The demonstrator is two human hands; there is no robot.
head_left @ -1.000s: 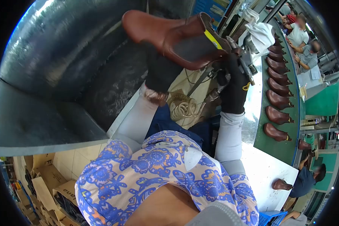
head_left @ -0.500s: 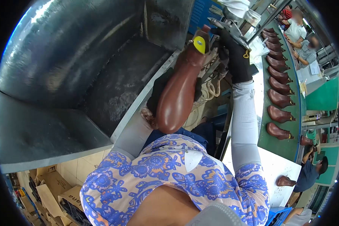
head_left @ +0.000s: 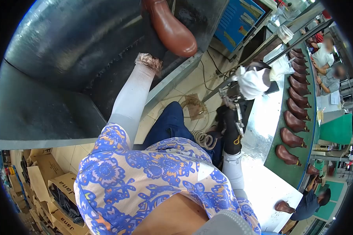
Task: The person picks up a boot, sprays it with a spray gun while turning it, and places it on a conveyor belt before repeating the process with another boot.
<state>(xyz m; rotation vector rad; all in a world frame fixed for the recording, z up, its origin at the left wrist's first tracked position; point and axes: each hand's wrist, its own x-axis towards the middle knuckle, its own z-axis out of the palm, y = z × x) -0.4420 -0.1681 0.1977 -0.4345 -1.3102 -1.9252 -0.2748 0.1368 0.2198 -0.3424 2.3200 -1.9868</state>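
My left hand (head_left: 153, 42), in a black glove, holds a glossy brown boot (head_left: 172, 33) above the metal booth (head_left: 121, 74). The boot's toe points down and right, and its top runs out of view. Most of that hand is hidden by the boot and the dark background. My right hand (head_left: 229, 123), also black-gloved, is closed around a metal spray gun (head_left: 238, 113). White cloth (head_left: 253, 83) covers the gun's cup. The gun is beside the table, apart from the boot.
Several brown boots (head_left: 295, 121) line the green conveyor (head_left: 272, 156) at right. Another boot (head_left: 284, 206) lies on the white table (head_left: 259, 184). Coiled hose (head_left: 204, 140) hangs near my legs. Cardboard boxes (head_left: 47, 170) are at lower left. Other people sit beyond the conveyor.
The boot has moved up and left over the booth, turned so its yellow tag is no longer visible. My right hand and the spray gun have come lower and closer to my body.
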